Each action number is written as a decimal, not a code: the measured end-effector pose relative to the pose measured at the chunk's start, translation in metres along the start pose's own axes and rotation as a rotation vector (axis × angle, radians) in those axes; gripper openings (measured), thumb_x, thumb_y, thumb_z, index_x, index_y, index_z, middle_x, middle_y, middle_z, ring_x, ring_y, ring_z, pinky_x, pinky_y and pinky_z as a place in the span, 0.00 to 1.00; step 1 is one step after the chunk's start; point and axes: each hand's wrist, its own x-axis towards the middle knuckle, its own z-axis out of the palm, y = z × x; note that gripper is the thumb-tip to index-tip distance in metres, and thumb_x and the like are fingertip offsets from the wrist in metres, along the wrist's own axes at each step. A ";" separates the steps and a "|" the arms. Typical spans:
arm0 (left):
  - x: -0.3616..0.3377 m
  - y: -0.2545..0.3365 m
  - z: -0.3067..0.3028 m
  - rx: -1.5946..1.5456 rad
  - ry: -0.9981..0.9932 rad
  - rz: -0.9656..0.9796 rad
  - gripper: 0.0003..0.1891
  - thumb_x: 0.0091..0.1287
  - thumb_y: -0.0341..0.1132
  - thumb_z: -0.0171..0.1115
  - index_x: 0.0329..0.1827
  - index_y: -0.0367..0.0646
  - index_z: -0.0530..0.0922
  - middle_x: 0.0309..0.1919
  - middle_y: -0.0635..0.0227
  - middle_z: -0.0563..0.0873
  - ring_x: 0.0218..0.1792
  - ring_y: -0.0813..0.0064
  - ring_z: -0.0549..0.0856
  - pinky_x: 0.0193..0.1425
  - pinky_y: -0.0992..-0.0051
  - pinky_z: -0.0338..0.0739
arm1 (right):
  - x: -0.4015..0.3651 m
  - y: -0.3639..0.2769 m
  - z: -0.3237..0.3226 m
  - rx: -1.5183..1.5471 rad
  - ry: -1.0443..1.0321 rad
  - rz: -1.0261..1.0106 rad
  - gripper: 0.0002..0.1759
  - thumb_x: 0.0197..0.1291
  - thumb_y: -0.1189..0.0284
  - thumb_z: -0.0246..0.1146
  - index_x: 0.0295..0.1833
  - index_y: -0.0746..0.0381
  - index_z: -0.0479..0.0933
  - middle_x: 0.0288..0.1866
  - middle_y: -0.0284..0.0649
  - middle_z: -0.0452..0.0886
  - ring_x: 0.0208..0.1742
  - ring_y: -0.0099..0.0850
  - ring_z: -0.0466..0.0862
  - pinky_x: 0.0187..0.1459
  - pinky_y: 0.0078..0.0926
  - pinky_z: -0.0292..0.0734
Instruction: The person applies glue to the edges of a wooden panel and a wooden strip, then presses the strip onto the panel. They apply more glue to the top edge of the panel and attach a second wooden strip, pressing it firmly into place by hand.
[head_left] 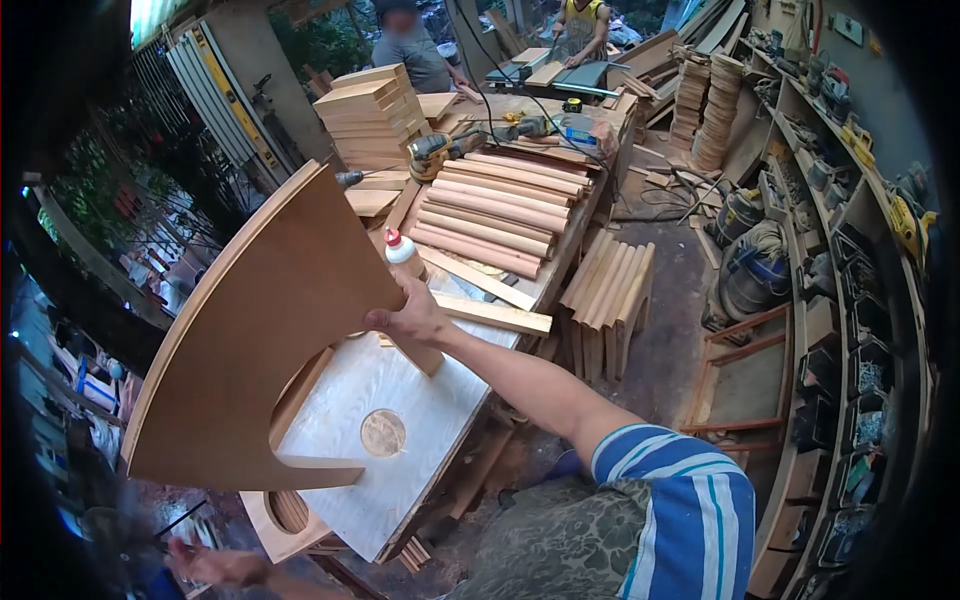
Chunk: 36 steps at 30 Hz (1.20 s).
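My right hand (415, 318) grips the edge of a large curved wooden panel (255, 300), thumb on the near face and the other fingers partly hidden. The panel is tilted up and has a big rounded cutout; its lower prong lies over a pale board (330, 420) on the bench. A round inset (383, 433) shows in that board. My left hand (215, 565) is low at the left, apart from the panel, somewhat blurred, with its fingers spread and nothing in them. A glue bottle with a red cap (402, 252) stands just beyond my right hand.
Rounded wooden slats (500, 210) lie in rows on the bench, beside a power drill (430, 157) and stacked boards (370, 118). A slatted stool (610, 285) stands at the right. Tool shelves (840, 270) line the wall. Two people work at the back.
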 end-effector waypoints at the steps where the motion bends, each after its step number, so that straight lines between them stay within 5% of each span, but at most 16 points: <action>1: 0.030 0.000 -0.003 0.108 0.009 0.141 0.35 0.80 0.55 0.46 0.74 0.29 0.66 0.70 0.47 0.74 0.71 0.51 0.73 0.76 0.54 0.67 | 0.000 0.001 -0.001 0.008 -0.001 0.002 0.54 0.44 0.38 0.82 0.66 0.66 0.75 0.61 0.41 0.83 0.64 0.30 0.80 0.67 0.31 0.74; 2: 0.058 0.003 -0.007 0.219 0.018 0.280 0.31 0.83 0.51 0.44 0.72 0.28 0.68 0.68 0.45 0.76 0.67 0.48 0.78 0.73 0.53 0.73 | 0.000 0.003 -0.002 0.004 -0.007 0.035 0.52 0.43 0.39 0.83 0.63 0.65 0.76 0.58 0.41 0.83 0.61 0.29 0.81 0.65 0.31 0.75; 4: 0.122 0.058 0.024 0.361 -0.327 0.694 0.27 0.85 0.48 0.42 0.70 0.31 0.72 0.68 0.45 0.78 0.67 0.48 0.79 0.73 0.54 0.75 | -0.004 0.003 -0.005 0.006 -0.023 0.073 0.49 0.43 0.40 0.84 0.61 0.65 0.77 0.56 0.40 0.83 0.59 0.28 0.81 0.63 0.30 0.76; 6: 0.134 0.100 0.077 0.390 -0.338 0.287 0.36 0.80 0.54 0.47 0.75 0.27 0.66 0.71 0.50 0.75 0.73 0.54 0.73 0.78 0.56 0.64 | -0.006 -0.005 -0.006 -0.082 0.015 0.063 0.45 0.42 0.41 0.84 0.54 0.64 0.78 0.48 0.39 0.83 0.52 0.27 0.82 0.57 0.29 0.77; 10: 0.133 0.139 0.189 0.564 -0.428 0.114 0.30 0.83 0.53 0.46 0.72 0.35 0.74 0.66 0.51 0.81 0.65 0.57 0.81 0.70 0.61 0.73 | -0.017 -0.035 -0.011 -0.015 -0.004 0.164 0.39 0.43 0.46 0.86 0.49 0.62 0.77 0.44 0.37 0.82 0.48 0.27 0.81 0.51 0.28 0.77; 14: 0.131 0.133 0.208 0.810 -0.652 -0.268 0.28 0.83 0.56 0.47 0.71 0.45 0.78 0.60 0.52 0.86 0.59 0.61 0.86 0.65 0.66 0.76 | -0.018 -0.031 -0.017 -0.040 -0.036 0.110 0.36 0.45 0.52 0.86 0.49 0.62 0.75 0.43 0.40 0.84 0.49 0.28 0.83 0.52 0.29 0.78; 20: 0.132 0.129 0.203 0.797 -0.670 -0.332 0.29 0.83 0.56 0.47 0.65 0.39 0.81 0.57 0.55 0.88 0.57 0.59 0.86 0.63 0.67 0.75 | -0.010 -0.026 -0.026 -0.016 -0.174 0.132 0.36 0.47 0.53 0.85 0.51 0.62 0.73 0.46 0.43 0.85 0.51 0.32 0.84 0.54 0.32 0.78; 25: 0.139 0.102 0.195 0.830 -0.630 -0.202 0.30 0.83 0.55 0.47 0.66 0.37 0.80 0.59 0.54 0.88 0.61 0.59 0.85 0.65 0.67 0.74 | -0.003 -0.020 -0.032 -0.008 -0.262 0.126 0.36 0.50 0.53 0.84 0.52 0.62 0.72 0.45 0.44 0.84 0.51 0.33 0.84 0.53 0.33 0.78; 31: 0.143 0.083 0.192 0.749 -0.602 -0.300 0.25 0.82 0.49 0.50 0.67 0.39 0.80 0.60 0.57 0.87 0.61 0.66 0.85 0.65 0.72 0.75 | 0.006 -0.028 -0.036 0.035 -0.351 0.180 0.32 0.59 0.63 0.79 0.61 0.63 0.71 0.55 0.49 0.85 0.59 0.36 0.84 0.60 0.35 0.78; 34: 0.137 0.084 0.200 0.836 -0.569 -0.126 0.23 0.82 0.50 0.52 0.64 0.42 0.84 0.58 0.60 0.89 0.61 0.67 0.86 0.65 0.71 0.76 | 0.013 -0.007 -0.029 -0.118 -0.260 -0.028 0.33 0.57 0.60 0.79 0.59 0.64 0.71 0.55 0.53 0.85 0.59 0.39 0.84 0.60 0.36 0.78; 36: 0.126 0.105 0.216 0.897 -0.523 -0.168 0.24 0.81 0.51 0.50 0.60 0.43 0.86 0.55 0.59 0.91 0.61 0.63 0.87 0.64 0.69 0.76 | 0.016 -0.001 -0.029 -0.074 -0.302 0.025 0.35 0.56 0.54 0.79 0.58 0.64 0.72 0.53 0.53 0.85 0.58 0.42 0.85 0.58 0.36 0.78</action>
